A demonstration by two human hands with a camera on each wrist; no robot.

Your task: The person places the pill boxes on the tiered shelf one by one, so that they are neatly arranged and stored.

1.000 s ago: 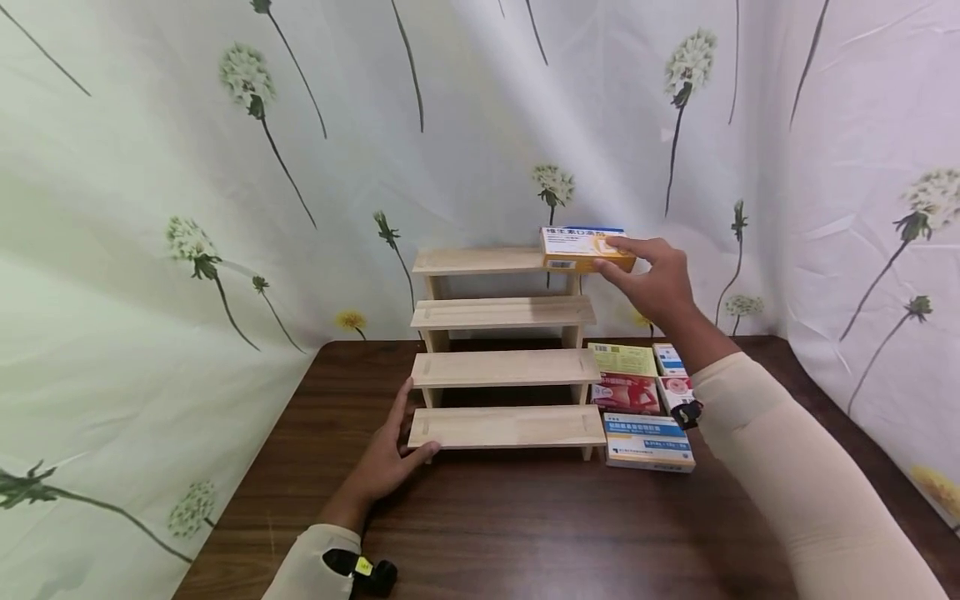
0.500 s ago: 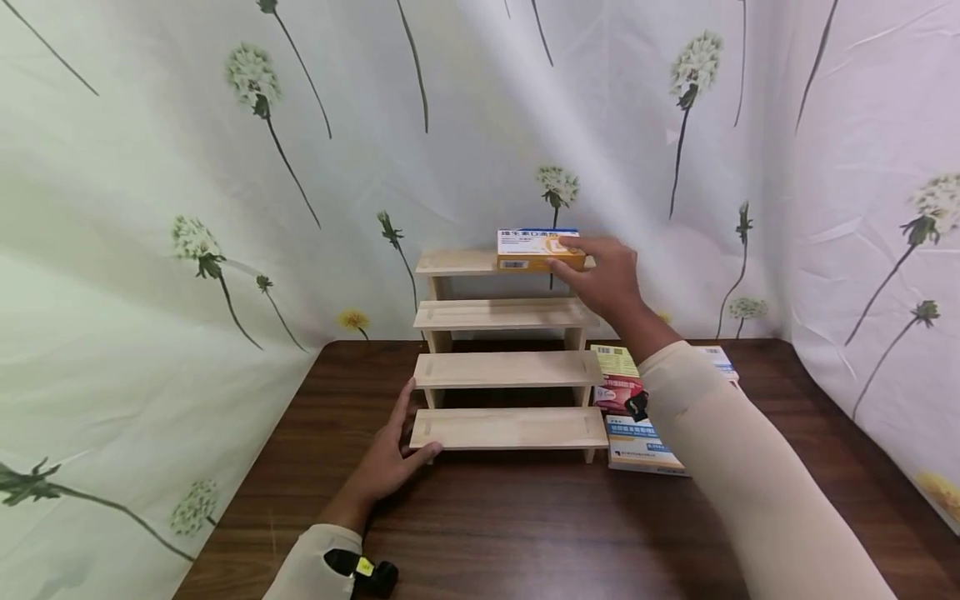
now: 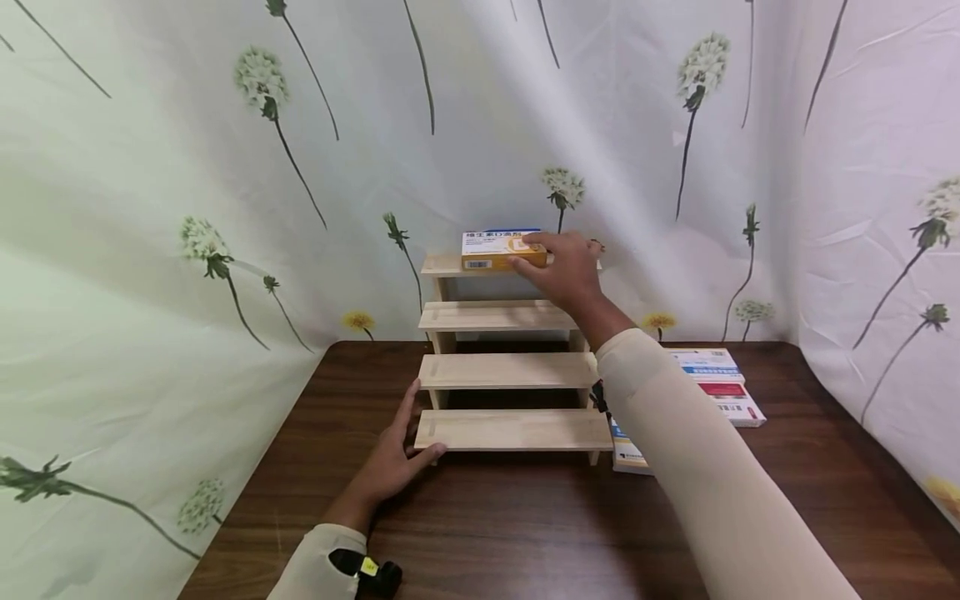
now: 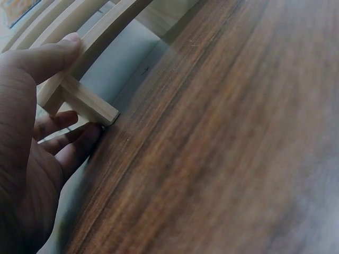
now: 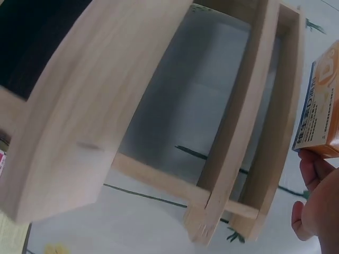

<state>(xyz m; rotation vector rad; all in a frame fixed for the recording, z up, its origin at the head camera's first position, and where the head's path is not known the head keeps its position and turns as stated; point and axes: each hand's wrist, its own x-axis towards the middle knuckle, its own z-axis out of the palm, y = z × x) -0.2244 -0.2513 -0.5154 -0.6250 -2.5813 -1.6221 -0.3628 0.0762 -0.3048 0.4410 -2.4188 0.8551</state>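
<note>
In the head view, a white and orange medicine box (image 3: pixel 501 252) lies at the top step of a pale wooden stepped rack (image 3: pixel 510 429), left of its middle. My right hand (image 3: pixel 566 267) pinches the box by its right end, thumb at the front and fingers on top. The right wrist view shows the box (image 5: pixel 322 106) at its right edge, with part of the hand (image 5: pixel 320 198) below. My left hand (image 3: pixel 390 458) holds the rack's lower left end. From the left wrist, the thumb (image 4: pixel 55 55) lies on the lowest step and the fingers bend around the side by the leg (image 4: pixel 90 100).
Several medicine boxes (image 3: pixel 731 400) lie flat on the dark wooden table (image 3: pixel 480 525), right of the rack. My right sleeve (image 3: pixel 690 442) hides some of them. A flower-printed cloth (image 3: pixel 480 108) hangs behind and at both sides.
My right hand has carried the white and orange box leftward along the top step. The left hand keeps its hold on the rack. The view has shifted slightly.
</note>
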